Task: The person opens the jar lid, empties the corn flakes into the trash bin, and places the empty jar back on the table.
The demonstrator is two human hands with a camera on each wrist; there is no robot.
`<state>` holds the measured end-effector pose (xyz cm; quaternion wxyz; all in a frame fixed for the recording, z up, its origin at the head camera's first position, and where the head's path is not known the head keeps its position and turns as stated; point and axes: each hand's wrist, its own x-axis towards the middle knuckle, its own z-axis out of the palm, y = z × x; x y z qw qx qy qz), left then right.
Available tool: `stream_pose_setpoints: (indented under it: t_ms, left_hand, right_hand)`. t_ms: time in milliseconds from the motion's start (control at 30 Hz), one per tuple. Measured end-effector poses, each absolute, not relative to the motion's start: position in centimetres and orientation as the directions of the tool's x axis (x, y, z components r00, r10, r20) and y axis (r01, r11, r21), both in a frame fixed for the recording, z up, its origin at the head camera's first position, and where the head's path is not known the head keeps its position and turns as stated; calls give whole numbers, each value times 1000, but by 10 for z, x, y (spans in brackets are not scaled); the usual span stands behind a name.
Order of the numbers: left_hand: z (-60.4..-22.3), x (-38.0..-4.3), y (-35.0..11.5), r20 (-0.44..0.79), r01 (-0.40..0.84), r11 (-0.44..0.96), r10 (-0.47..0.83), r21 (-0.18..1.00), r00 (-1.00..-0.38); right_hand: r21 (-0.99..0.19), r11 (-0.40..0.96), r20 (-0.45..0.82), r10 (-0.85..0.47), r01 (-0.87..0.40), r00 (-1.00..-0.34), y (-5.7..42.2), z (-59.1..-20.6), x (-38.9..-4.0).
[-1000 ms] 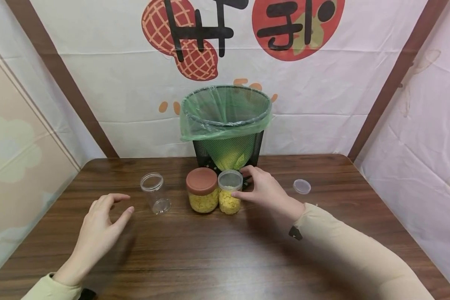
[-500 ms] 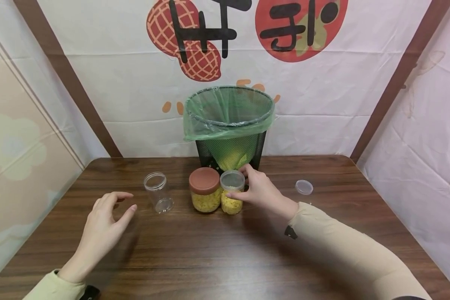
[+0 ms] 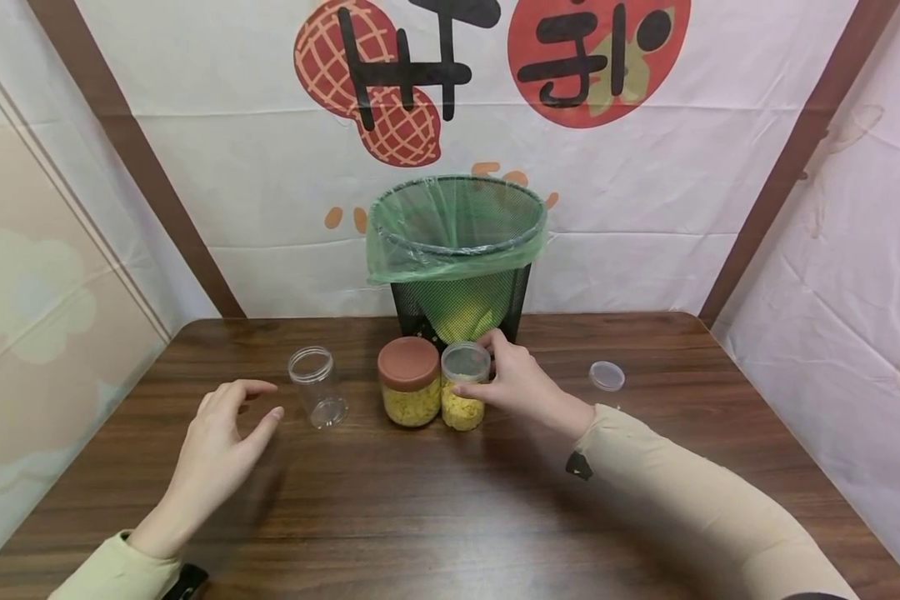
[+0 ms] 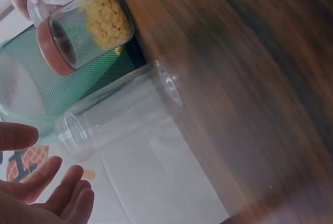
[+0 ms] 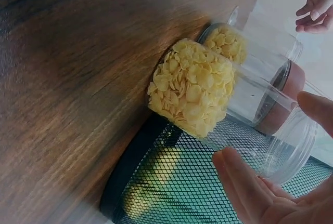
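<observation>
In the head view my right hand curls round a clear lidless jar of corn flakes, thumb across its front and fingers behind. The right wrist view has its threaded rim between thumb and fingers, the yellow flakes filling the lower part. My left hand hovers left of an empty clear jar, fingers loosely bent and thumb apart, a small gap from it. That jar stands upright without a lid. Beside the right hand's jar is a wider jar of corn flakes with a reddish-brown lid.
Behind the jars stands a black mesh bin lined with a green bag, something yellow showing low inside. A small clear lid lies on the wooden table to the right. A printed cloth hangs behind.
My left hand has moved slightly right, closer to the empty jar. My right hand's thumb has slid a little farther left across its jar. The jars stay in place.
</observation>
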<state>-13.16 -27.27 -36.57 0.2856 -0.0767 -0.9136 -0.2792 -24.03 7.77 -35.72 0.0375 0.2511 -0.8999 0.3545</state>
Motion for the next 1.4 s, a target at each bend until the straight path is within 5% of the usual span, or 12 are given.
stream_pose_setpoints:
  t_ms: [1000,1400]
  left_hand:
    - [-348,-166,-187,597,533,714,199,455,-777]
    - [-336,-169,-134,595,657,602,344,454,-727]
  right_hand:
    - [-822,396,296,-317,-409,-901,121,-284,-189]
    - [-819,429,276,-288,-381,-917,129,-277,-182]
